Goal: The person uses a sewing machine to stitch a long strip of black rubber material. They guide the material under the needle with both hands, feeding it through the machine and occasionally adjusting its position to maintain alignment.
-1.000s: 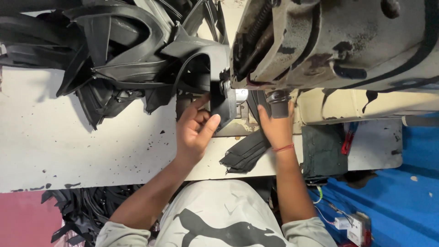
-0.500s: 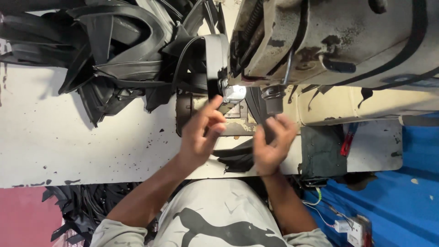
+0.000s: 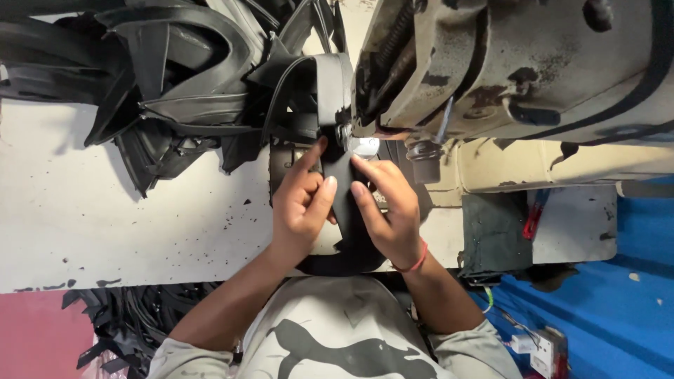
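Item: black strap piece (image 3: pixel 345 203) being held by both hands at the needle area of an industrial sewing machine (image 3: pixel 505 77).

Detail: left hand (image 3: pixel 302 203) is pinching the strap's left edge, thumb and fingers closed on it; right hand (image 3: pixel 390 210), wearing a red wrist thread (image 3: pixel 415 264), is gripping the right edge likewise. The strap is running from the table's front edge up to the presser foot, apparently under it, though shadow is hiding the contact. A heap of black cut pieces (image 3: pixel 161 91) is lying on the speckled white table (image 3: pixel 105 224), left of the machine.
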